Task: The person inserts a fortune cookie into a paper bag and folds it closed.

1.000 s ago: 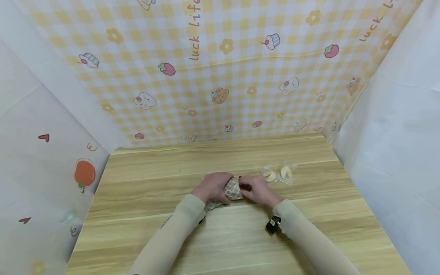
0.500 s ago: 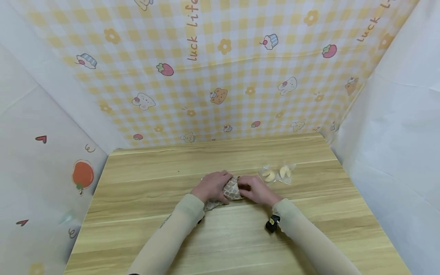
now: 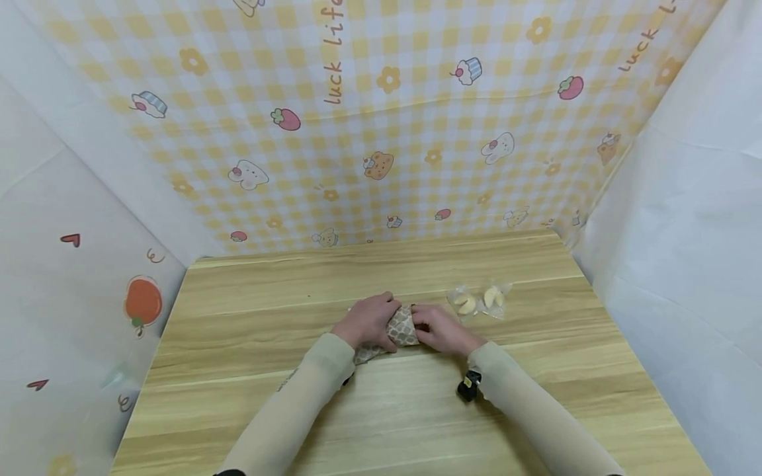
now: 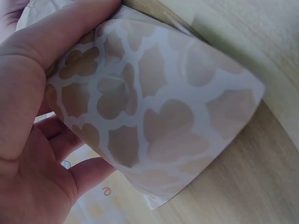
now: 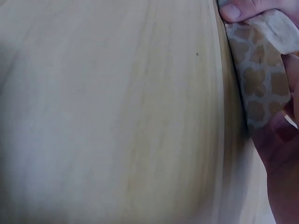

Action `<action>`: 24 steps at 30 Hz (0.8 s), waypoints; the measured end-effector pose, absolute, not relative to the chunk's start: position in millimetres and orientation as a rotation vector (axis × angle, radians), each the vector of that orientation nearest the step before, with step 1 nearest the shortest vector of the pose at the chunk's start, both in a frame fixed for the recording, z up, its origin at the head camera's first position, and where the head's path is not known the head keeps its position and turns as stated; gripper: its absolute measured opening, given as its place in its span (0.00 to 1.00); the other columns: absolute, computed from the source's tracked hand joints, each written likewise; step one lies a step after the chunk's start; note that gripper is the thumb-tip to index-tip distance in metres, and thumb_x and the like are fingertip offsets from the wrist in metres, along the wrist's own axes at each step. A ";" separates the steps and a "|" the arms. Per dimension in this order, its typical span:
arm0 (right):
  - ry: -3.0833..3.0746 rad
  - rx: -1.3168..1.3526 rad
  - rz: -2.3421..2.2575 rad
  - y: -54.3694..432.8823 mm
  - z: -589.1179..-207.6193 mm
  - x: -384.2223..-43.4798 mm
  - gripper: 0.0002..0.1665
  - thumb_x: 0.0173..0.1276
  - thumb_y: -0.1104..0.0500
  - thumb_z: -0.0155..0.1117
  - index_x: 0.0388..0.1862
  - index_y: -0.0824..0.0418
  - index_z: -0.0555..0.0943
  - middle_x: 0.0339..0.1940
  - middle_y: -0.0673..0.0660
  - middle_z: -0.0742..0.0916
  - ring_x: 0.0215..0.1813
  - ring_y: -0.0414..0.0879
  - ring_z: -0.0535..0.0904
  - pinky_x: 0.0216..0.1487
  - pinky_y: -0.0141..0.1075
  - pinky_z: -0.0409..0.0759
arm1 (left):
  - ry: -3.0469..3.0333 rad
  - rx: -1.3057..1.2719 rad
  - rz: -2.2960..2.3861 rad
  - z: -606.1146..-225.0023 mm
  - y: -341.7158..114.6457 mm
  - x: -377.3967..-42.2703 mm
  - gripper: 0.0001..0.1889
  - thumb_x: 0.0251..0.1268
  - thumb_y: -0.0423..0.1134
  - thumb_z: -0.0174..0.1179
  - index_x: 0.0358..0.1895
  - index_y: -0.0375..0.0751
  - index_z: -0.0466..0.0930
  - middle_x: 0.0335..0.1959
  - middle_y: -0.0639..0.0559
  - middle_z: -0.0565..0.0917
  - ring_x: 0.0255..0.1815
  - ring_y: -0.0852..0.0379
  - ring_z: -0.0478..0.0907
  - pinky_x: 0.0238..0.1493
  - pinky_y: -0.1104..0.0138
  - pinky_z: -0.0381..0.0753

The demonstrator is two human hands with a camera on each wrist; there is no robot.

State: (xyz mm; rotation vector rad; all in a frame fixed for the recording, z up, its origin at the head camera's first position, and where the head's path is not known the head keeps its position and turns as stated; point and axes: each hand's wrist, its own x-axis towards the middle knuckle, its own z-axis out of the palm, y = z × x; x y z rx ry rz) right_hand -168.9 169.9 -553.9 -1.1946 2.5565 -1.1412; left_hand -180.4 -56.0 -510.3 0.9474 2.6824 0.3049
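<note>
Brown-and-white patterned paper wrap (image 3: 402, 327) sat just below centre frame, on or barely above the table (image 3: 256, 291). Left hand (image 3: 368, 322) gripped across its middle, thumb on the near side, while the right hand (image 3: 443, 328) looked to be pinching the end at picture right. Imo a light, steady left hold plus small right-side pinches suited it best, since thin paper probably creased easily. Bagged cookies (image 3: 465, 305) lay near, further up and right.

This looks like a makeshift booth, with white sheets (image 3: 684, 251) and checked backdrop (image 3: 417, 125) around a wooden tabletop (image 3: 405, 423).
</note>
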 end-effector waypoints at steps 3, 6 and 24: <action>2.535 -1.241 -1.133 167.3 -554.1 -170.9 0.09 0.71 0.69 0.68 0.43 0.58 0.89 0.52 0.55 0.89 0.55 0.48 0.85 0.57 0.41 0.85 | 2.683 0.949 0.299 -509.6 -55.3 -180.9 0.42 0.43 0.56 0.86 0.63 0.44 0.79 0.52 0.52 0.79 0.51 0.54 0.79 0.57 0.58 0.83; 2.527 -1.221 -1.143 165.8 -554.4 -171.5 0.10 0.70 0.71 0.67 0.41 0.58 0.89 0.49 0.53 0.90 0.53 0.46 0.86 0.56 0.41 0.85 | 2.682 0.957 0.299 -509.5 -54.9 -181.5 0.42 0.43 0.56 0.86 0.63 0.44 0.79 0.52 0.53 0.79 0.51 0.54 0.79 0.57 0.58 0.83; 2.417 -1.190 -1.071 160.1 -554.3 -170.1 0.11 0.73 0.71 0.62 0.48 0.62 0.86 0.49 0.54 0.89 0.52 0.44 0.84 0.58 0.41 0.83 | 2.703 0.988 0.297 -512.1 -55.8 -181.2 0.40 0.40 0.55 0.87 0.58 0.45 0.80 0.49 0.53 0.79 0.48 0.54 0.79 0.53 0.57 0.84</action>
